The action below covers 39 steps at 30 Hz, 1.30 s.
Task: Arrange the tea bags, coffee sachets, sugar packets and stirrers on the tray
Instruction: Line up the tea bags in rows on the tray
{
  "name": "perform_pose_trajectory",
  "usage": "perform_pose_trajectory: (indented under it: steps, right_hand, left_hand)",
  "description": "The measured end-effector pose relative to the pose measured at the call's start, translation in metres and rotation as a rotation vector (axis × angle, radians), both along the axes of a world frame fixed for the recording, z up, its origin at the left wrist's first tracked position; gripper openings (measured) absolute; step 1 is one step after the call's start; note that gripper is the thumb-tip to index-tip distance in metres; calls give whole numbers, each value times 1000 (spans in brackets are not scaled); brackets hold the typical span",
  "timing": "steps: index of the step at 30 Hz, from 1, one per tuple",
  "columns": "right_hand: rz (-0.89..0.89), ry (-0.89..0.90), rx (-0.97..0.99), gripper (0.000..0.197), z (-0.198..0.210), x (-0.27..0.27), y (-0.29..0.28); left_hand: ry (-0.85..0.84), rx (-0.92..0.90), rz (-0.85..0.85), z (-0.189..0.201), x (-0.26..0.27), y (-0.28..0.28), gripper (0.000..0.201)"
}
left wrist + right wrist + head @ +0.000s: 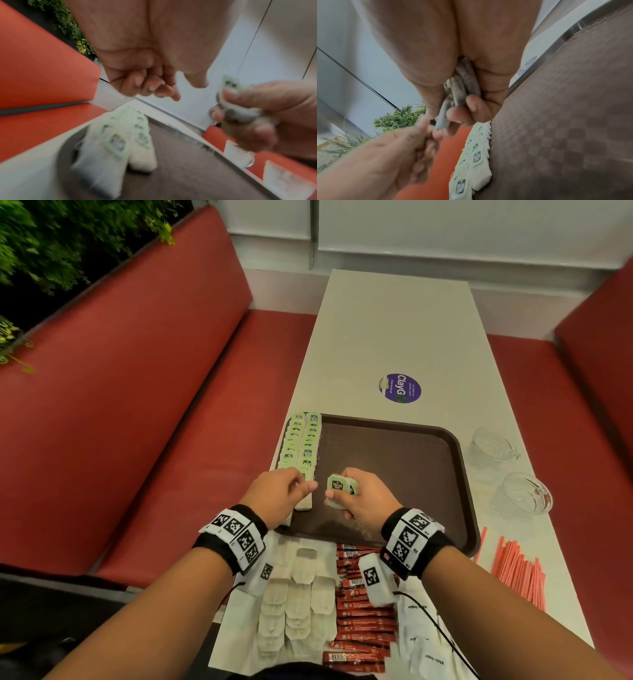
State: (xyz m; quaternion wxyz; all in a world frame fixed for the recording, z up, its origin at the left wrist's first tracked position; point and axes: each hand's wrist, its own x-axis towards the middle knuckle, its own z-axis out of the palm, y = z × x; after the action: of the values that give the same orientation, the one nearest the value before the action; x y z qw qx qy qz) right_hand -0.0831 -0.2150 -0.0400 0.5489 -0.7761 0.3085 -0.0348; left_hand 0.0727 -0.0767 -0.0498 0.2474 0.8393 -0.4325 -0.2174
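Item: small stack of tea bags (339, 491), mid-frame over the brown tray (411, 446), which we clasped in our right hand (363, 501). Our left hand (281, 494) hung just beside it with curled fingers that held nothing. Two tea-bag rows (303, 443) lined the tray's left edge. Lower frame: loose tea bags (294, 604), coffee sachets (363, 628), sugar packets (421, 645). Right: stirrers (517, 570), two glass cups (507, 474). Upper centre: purple sticker (399, 388).
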Motion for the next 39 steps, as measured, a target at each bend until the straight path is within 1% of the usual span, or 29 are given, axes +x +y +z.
perform_pose_trajectory:
  steps: [1, 3, 5, 6, 9, 11, 14, 15, 17, 19, 21, 23, 26, 28, 29, 32, 35, 39]
  right_hand:
    - [0, -8, 11, 19, 0, 1, 1]
    - [9, -28, 39, 19, 0, 3, 4]
    - [27, -34, 7, 21, 0, 6, 5]
    - [34, -26, -26, 22, 0, 7, 6]
    - [30, -20, -74, 23, -1, 9, 6]
    - [29, -32, -95, 23, 0, 9, 5]
    - [7, -27, -153, 22, -2, 7, 3]
    - [-9, -17, -159, 19, -4, 6, 1]
    - [-23, 5, -140, 10, -8, 1, -2]
    - [-20, 34, -92, 3, -10, -4, -3]
    - [-28, 50, -31, 9, -10, -8, -5]
    - [-37, 57, 18, 15, -9, -12, -6]
    - [-44, 56, 55, 17, -8, -17, -6]
    - [-42, 66, 51, 12, -8, -19, -7]
    - [-37, 77, 41, 9, -7, -19, -7]
    - [-20, 98, 6, 9, -8, -18, -8]
    - [-3, 106, -30, 7, -8, -17, -8]
    - [15, 134, -53, 6, -6, -17, -7]
  left_hand:
    - [47, -113, -44, 8, -4, -1, 25]
    - [76, -246, -145, 18, -9, -4, 13]
    - [26, -302, -212, 22, -10, -7, 5]
    - [6, -317, -216, 23, -10, -9, 2]
    - [-20, -344, -202, 26, -8, -11, 6]
    - [-9, -345, -186, 27, -9, -10, 8]
    - [74, -364, -54, 29, -9, -7, 6]
    - [76, -363, -4, 28, -7, -7, 5]
    - [43, -288, 59, 24, 0, -6, 6]
    - [30, -95, 45, 16, 8, -6, 5]
    - [40, 115, -12, 6, 11, -8, 4]
    - [33, 233, -36, -7, 12, -12, 7]
    - [-8, 287, 27, -20, 16, -19, 10]
    - [-37, 309, 70, -25, 17, -23, 6]
    - [-59, 319, 79, -27, 17, -24, 8]
    - [-177, 331, 96, -27, 13, -28, 27]
    - [-239, 335, 111, -27, 5, -34, 32]
    - [-295, 430, 46, -33, -3, -42, 41]
